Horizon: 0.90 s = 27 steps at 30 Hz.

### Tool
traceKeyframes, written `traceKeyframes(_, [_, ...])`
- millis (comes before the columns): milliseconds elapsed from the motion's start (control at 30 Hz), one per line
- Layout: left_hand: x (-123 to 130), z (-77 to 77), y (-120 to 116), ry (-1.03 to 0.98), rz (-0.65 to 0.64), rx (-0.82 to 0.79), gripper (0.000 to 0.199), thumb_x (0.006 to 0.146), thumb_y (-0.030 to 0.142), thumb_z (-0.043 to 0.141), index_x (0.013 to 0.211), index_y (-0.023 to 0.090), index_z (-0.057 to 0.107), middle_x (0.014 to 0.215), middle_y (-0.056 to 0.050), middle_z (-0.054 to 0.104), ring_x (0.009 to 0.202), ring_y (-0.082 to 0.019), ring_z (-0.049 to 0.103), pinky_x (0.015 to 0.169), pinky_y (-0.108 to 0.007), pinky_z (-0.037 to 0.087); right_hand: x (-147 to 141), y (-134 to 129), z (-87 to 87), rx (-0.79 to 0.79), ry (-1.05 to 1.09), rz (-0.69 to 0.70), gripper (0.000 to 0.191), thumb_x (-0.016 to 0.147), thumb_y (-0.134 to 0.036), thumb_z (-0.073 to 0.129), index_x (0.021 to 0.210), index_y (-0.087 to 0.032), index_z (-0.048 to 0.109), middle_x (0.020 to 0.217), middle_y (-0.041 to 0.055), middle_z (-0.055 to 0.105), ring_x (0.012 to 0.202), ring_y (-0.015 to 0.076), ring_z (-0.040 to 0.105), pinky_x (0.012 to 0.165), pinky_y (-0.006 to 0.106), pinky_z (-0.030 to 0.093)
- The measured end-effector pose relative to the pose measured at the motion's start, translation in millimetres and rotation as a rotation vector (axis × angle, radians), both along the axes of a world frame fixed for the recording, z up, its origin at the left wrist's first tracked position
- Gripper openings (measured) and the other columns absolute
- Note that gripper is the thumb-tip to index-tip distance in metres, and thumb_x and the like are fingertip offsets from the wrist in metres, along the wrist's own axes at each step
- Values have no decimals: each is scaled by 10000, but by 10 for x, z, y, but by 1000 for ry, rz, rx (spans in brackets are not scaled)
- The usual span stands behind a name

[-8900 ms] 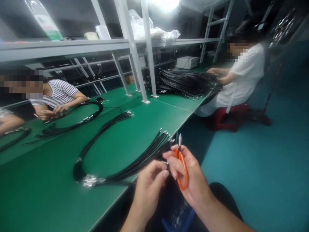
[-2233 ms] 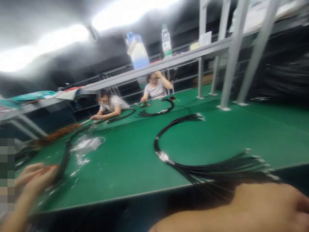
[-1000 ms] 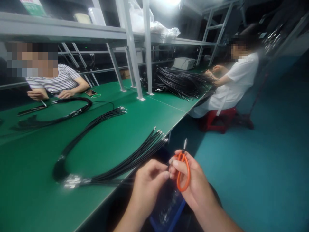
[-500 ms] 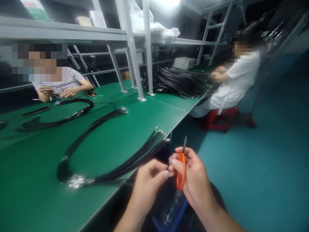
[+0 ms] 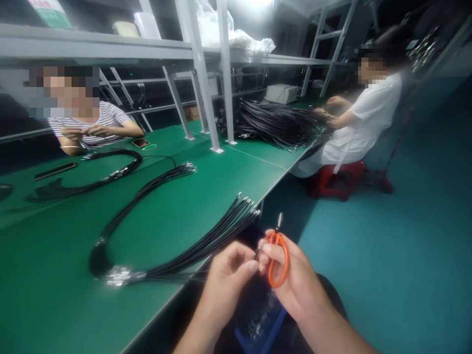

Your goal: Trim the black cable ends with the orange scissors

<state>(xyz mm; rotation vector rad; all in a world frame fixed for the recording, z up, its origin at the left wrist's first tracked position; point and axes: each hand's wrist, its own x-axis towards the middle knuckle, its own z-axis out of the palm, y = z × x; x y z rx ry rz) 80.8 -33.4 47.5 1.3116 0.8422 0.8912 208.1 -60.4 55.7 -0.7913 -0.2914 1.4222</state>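
Orange-handled scissors (image 5: pixel 279 260) rest in my right hand (image 5: pixel 291 265), their metal tip pointing up and away from me. The thumb and fingers of that hand also pinch a small part beside the scissors. My left hand (image 5: pixel 232 273) is closed in a pinch on the dark end of a cable (image 5: pixel 257 252), touching my right fingertips. A bundle of black cables (image 5: pixel 199 246) with silver ends curves over the green table (image 5: pixel 147 314), left of my hands. Its middle is bound with a shiny clear wrap (image 5: pixel 120 276).
A blue tray (image 5: pixel 275 332) with small clear bits sits below my hands. Across the table a person in a striped shirt (image 5: pixel 114 118) handles something small. Another, in white (image 5: pixel 376 108), sits by a large cable pile (image 5: pixel 276 123). White shelf posts (image 5: pixel 225 88) rise from the table.
The scissors have turned in my right hand, with the handle loops now facing me more and the tip slightly lower. The striped-shirt person's hands have come together. My left hand has barely moved.
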Motion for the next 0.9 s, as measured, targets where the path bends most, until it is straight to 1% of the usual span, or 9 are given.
traceKeyframes(100, [-6, 38, -18, 17, -6, 34, 144, 879, 299, 577, 858, 157, 560, 778, -7, 572, 681, -134, 525, 621, -221, 420, -42, -35, 1, -8, 12, -2, 271, 732, -91, 622, 950, -161, 477, 720, -7, 573, 562, 89, 520, 554, 207, 449])
traceKeyframes(200, [31, 89, -55, 78, 67, 118, 178, 848, 331, 610, 923, 177, 559, 843, -22, 576, 726, -157, 546, 643, -242, 445, -101, -60, 23, -36, 4, -16, 308, 727, -118, 669, 962, -184, 481, 727, -18, 571, 623, 95, 543, 574, 192, 452])
traceKeyframes(267, [72, 119, -71, 113, 150, 146, 165, 822, 314, 640, 856, 171, 565, 787, -20, 581, 690, -159, 553, 618, -242, 447, -134, -65, 38, -45, -11, -19, 338, 705, -137, 706, 953, -192, 482, 730, -21, 574, 634, 96, 546, 571, 184, 448])
traceKeyframes(333, [103, 144, -64, 71, 183, 100, 152, 835, 286, 618, 776, 160, 556, 689, -12, 583, 599, -145, 547, 561, -233, 438, -147, -63, 43, -34, -26, -15, 342, 692, -143, 714, 943, -186, 487, 723, -22, 576, 609, 94, 541, 558, 186, 442])
traceKeyframes(400, [110, 162, -36, -17, 140, 31, 144, 844, 257, 602, 758, 145, 573, 653, -14, 597, 556, -134, 544, 542, -227, 436, -139, -57, 39, -17, -31, 1, 321, 693, -136, 695, 941, -174, 493, 708, -20, 573, 570, 92, 530, 542, 194, 433])
traceKeyframes(533, [69, 161, 30, -136, 41, -44, 122, 834, 222, 620, 765, 122, 618, 641, -11, 598, 561, -112, 528, 570, -210, 423, -104, -49, 16, -6, -19, 34, 304, 693, -124, 676, 933, -166, 494, 652, -31, 562, 504, 85, 505, 518, 196, 410])
traceKeyframes(633, [48, 134, 39, -202, 35, -106, 114, 839, 208, 614, 763, 123, 601, 636, 1, 572, 567, -99, 499, 578, -203, 407, -98, -45, 1, -3, 16, 45, 282, 710, -147, 672, 932, -158, 499, 583, -32, 549, 498, 95, 500, 519, 200, 411])
traceKeyframes(733, [63, 120, 14, -258, 55, -143, 111, 859, 195, 580, 770, 129, 575, 665, 5, 546, 595, -96, 480, 585, -199, 404, -103, -42, -6, -11, 42, 47, 283, 708, -151, 681, 934, -151, 510, 563, -21, 559, 500, 99, 503, 518, 199, 417])
traceKeyframes(900, [97, 113, -5, -311, 33, -112, 100, 860, 192, 599, 796, 145, 539, 692, 12, 541, 583, -88, 487, 569, -193, 411, -101, -32, 16, -15, 67, 30, 286, 692, -136, 699, 924, -153, 534, 589, -11, 578, 501, 95, 513, 512, 197, 427])
